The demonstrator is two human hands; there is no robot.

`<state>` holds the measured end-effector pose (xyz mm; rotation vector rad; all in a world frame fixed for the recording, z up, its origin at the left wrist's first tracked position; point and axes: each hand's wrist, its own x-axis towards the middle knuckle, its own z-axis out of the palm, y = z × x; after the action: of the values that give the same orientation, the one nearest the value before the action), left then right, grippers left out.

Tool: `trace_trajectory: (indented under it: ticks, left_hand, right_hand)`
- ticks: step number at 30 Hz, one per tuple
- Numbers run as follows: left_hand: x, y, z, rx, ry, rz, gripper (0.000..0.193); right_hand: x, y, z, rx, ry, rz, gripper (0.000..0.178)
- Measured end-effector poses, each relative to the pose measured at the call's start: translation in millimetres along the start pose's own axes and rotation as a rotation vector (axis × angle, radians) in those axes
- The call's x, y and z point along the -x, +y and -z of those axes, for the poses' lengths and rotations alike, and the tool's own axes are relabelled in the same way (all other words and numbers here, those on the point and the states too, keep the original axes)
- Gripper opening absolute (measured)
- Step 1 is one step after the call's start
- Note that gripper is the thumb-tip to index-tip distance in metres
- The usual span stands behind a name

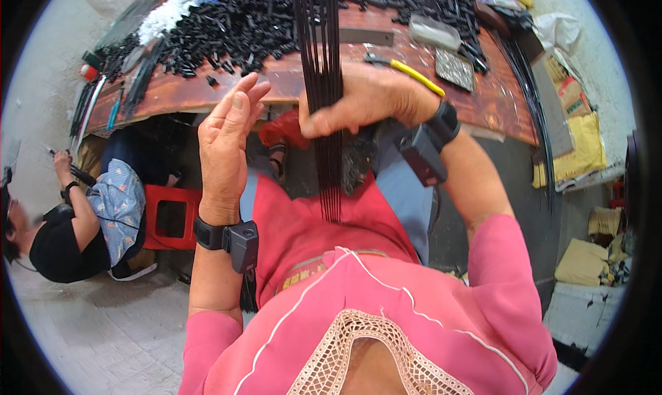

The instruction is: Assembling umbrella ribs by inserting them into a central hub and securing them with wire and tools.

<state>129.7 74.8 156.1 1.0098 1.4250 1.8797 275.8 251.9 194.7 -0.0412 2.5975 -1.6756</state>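
A bundle of long thin black rods (318, 47) stands nearly upright in front of me, its lower ends over the red cloth (296, 223) on my lap. My right hand (372, 100) is closed around the bundle about midway, thumb across the front. Left of the rods, my left hand (226, 143) is raised with its fingers stretched out, holding nothing and apart from the bundle. Beyond the rods, a large heap of small black tubular pieces (234, 33) covers much of the wooden table (172, 92). The rods' upper ends run out of the picture.
Pliers with a yellow handle (417, 76), a clear plastic box (434, 32) and a small metal-looking tray (454, 69) lie on the table at the right. More thin black rods (527, 95) hang over its right edge. A co-worker (76, 229) sits at the left beside a red stool (170, 216).
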Motion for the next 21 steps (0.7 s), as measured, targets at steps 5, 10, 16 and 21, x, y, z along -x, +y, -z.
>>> trace_trajectory:
  ticks: [5, 10, 16, 21]
  left_hand:
    - [-36, 46, -1, -0.028, -0.149, -0.185, 0.062]
    - [-74, 77, -28, -0.081, -0.270, -0.226, 0.055]
    - [-98, 83, -45, -0.080, -0.444, 0.075, 0.039]
    - [-70, 99, -60, -0.027, -0.336, 0.120, 0.038]
  right_hand:
    - [-13, 10, -11, -0.108, -0.090, -0.051, 0.029]
    - [-21, 32, -22, -0.130, -0.097, -0.163, 0.028]
    - [-27, 48, -26, -0.133, -0.008, -0.019, 0.030]
    - [-10, 48, -31, -0.380, 0.006, 0.080, 0.040]
